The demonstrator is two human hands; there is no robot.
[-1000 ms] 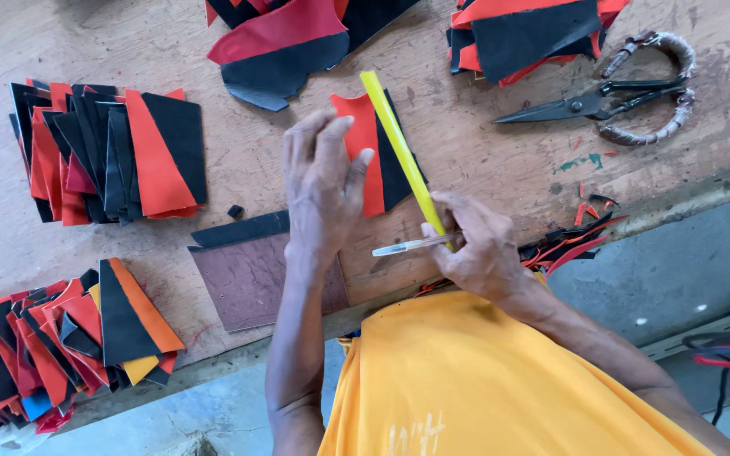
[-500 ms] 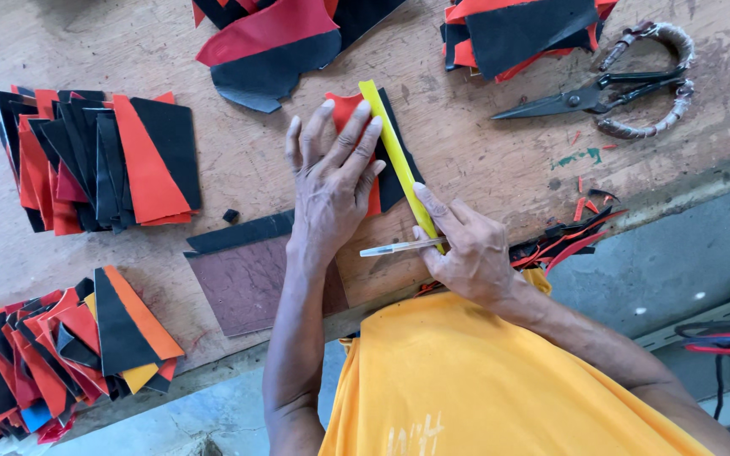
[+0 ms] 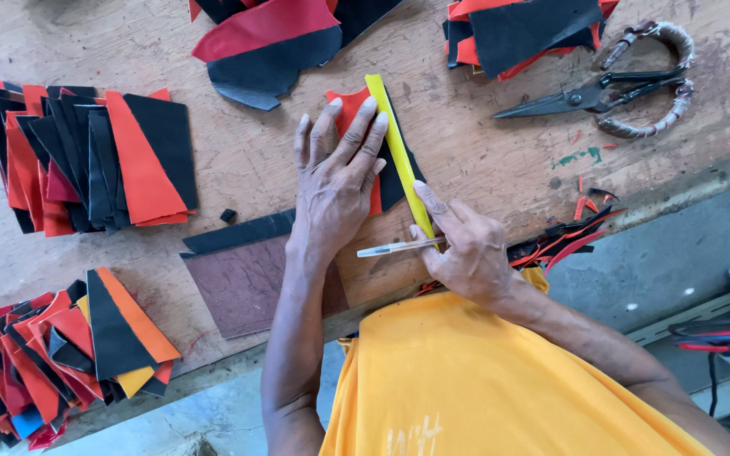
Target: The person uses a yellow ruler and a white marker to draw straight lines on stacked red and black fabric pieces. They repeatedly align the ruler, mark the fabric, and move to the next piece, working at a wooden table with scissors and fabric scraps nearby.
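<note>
1. The worn wooden tabletop (image 3: 238,169) carries stacks of red and black pieces; its front edge runs just below the yellow ruler (image 3: 397,160).
2. The left hand (image 3: 335,181) lies flat with fingers spread, pressing the red piece (image 3: 350,114) beside the ruler.
3. The right hand (image 3: 462,245) is clenched around a clear pen (image 3: 390,248) at the ruler's near end.
4. Scissors (image 3: 610,89) lie well right of the ruler, with bare wood between.
</note>
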